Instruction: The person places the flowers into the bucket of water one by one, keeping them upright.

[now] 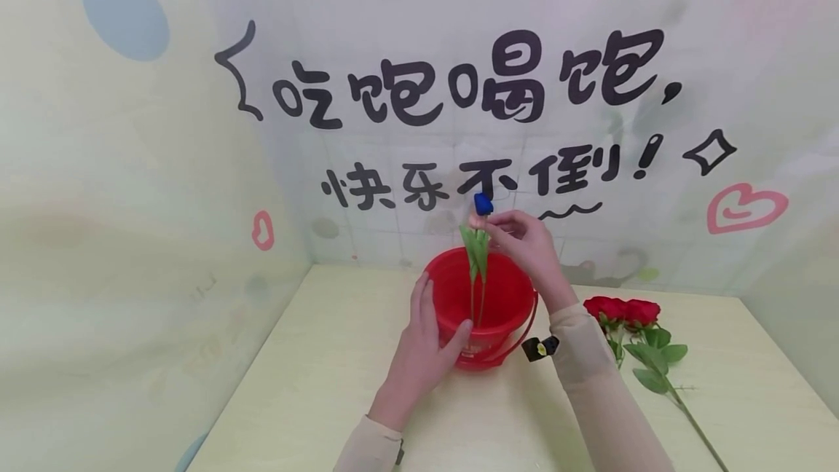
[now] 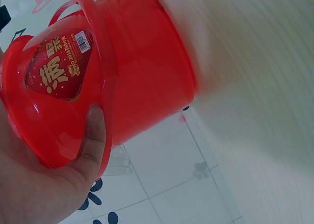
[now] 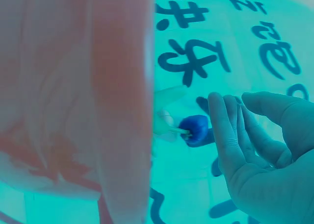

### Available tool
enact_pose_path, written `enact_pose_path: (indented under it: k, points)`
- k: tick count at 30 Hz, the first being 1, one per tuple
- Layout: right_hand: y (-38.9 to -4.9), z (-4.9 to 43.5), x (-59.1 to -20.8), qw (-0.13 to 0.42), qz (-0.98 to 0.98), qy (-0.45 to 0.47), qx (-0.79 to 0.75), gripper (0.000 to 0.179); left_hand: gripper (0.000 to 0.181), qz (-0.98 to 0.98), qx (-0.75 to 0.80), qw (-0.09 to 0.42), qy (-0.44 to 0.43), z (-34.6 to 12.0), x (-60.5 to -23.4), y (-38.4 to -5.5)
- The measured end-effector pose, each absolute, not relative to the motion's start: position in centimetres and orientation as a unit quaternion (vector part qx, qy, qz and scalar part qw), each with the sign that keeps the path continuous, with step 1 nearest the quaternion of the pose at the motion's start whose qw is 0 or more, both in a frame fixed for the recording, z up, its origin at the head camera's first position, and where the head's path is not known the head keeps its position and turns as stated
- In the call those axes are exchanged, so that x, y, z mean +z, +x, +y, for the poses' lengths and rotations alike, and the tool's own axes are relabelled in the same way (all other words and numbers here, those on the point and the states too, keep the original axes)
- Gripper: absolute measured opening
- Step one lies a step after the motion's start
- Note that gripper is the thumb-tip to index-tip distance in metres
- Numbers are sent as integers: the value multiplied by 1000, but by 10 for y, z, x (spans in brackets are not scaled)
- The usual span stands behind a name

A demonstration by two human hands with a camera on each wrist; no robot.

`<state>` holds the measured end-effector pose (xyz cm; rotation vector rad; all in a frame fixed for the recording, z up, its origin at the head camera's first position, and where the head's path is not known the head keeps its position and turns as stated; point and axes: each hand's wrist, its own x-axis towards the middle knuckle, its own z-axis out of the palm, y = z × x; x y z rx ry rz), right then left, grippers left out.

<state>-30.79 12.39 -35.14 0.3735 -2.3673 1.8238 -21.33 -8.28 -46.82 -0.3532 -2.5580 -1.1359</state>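
Observation:
A red bucket (image 1: 448, 290) stands upright on the table. My left hand (image 1: 422, 344) grips its near left rim; in the left wrist view the thumb (image 2: 93, 136) lies along the outside wall below the rim. Two tulips, one blue (image 1: 483, 203) and one pale pink (image 1: 476, 221), stand with their stems down inside the bucket and green leaves (image 1: 473, 250) above the rim. My right hand (image 1: 521, 239) is at the tulip heads. In the right wrist view its fingers extend beside the blue tulip head (image 3: 194, 130), apart from it, with nothing visible between them.
Red roses (image 1: 623, 310) with leafy stems lie on the table (image 1: 741, 377) to the right of my right arm. The bucket's handle (image 1: 532, 319) hangs down at its right side. A printed backdrop (image 1: 393, 20) rises behind the table.

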Motion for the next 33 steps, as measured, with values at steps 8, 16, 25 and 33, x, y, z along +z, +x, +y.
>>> enact_pose_path:
  k: [8, 16, 25, 33]
  points:
    - [-294, 134, -349, 85, -780, 155, 600, 36, 111, -894, -401, 159, -120, -82, -468, -214]
    - [-277, 148, -350, 87, -804, 157, 567, 33, 111, -895, -399, 158, -122, -82, -469, -214]
    - [-260, 183, -354, 83, -815, 126, 559, 35, 108, -892, -400, 163, -130, -81, -472, -215]
    - [-255, 217, -363, 48, -819, 106, 561, 45, 108, -891, -405, 163, -126, -81, -470, -217]
